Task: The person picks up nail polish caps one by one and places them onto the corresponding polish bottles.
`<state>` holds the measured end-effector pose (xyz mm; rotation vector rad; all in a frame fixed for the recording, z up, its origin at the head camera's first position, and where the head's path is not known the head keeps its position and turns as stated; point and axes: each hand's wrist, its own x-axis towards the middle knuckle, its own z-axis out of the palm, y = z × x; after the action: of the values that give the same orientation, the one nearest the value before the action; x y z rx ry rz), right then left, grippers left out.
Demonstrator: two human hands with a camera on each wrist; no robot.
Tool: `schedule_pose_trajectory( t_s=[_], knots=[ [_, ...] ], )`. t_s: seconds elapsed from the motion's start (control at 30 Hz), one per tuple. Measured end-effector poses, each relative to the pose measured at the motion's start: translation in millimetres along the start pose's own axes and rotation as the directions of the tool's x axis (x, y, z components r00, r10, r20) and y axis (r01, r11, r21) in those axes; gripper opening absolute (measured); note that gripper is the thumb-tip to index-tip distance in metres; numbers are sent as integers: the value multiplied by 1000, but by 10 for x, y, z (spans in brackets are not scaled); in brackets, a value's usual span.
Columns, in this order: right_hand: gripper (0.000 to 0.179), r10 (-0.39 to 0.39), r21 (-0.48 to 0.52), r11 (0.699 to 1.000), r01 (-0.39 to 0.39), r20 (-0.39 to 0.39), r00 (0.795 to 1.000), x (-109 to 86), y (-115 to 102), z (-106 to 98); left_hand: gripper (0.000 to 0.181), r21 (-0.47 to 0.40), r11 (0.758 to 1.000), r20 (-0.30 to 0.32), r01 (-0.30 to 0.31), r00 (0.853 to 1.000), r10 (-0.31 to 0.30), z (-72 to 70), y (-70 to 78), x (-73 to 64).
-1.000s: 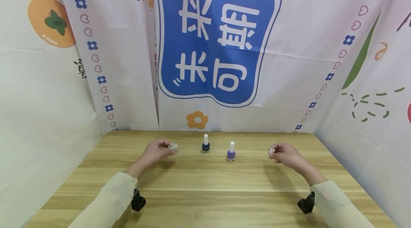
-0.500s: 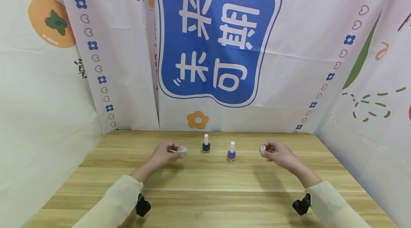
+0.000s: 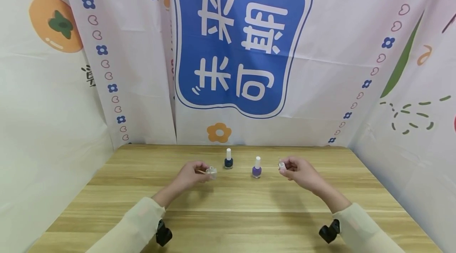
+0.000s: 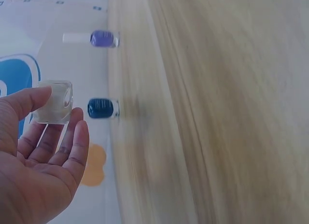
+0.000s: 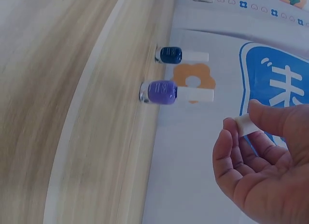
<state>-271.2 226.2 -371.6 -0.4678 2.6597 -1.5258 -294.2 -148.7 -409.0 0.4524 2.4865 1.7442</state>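
My left hand (image 3: 193, 174) pinches a small square nail polish bottle (image 4: 59, 102) of clear glass with whitish contents and its neck uncapped. It is held up over the table, left of the other bottles. My right hand (image 3: 298, 170) pinches a small white cap (image 5: 245, 125) between thumb and fingers, on the right side; much of the cap is hidden by them. Between the hands stand two upright nail polish bottles with tall white caps: a dark blue bottle (image 3: 228, 162) farther back and a purple bottle (image 3: 256, 171) a little nearer and to its right.
The wooden table (image 3: 228, 225) runs back to a printed white cloth (image 3: 317, 98) with a big blue sign on it. Cloth walls rise at the left and right sides. A black wrist camera (image 3: 164, 234) is strapped at the left sleeve, another camera (image 3: 329, 232) at the right.
Both hands have moved inward toward each other: the left with the clear bottle to the right, the right with the white cap to the left. The two standing bottles have stayed put.
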Motion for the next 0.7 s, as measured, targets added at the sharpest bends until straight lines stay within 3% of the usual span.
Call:
schedule_pose_trajectory(
  t_s=[0.17, 0.47, 0.7],
  knots=[
    [24, -29, -7, 1000, 29, 14, 999, -2, -78, 80, 24, 14, 999, 27, -32, 999, 32, 87, 21, -11],
    [17, -70, -47, 996, 72, 34, 997, 26, -188, 225, 25, 22, 999, 51, -32, 998, 31, 258, 80, -72],
    [16, -156, -78, 984, 161, 61, 986, 27, -255, 326, 23, 29, 999, 86, -34, 996, 32, 363, 89, -92]
  ],
)
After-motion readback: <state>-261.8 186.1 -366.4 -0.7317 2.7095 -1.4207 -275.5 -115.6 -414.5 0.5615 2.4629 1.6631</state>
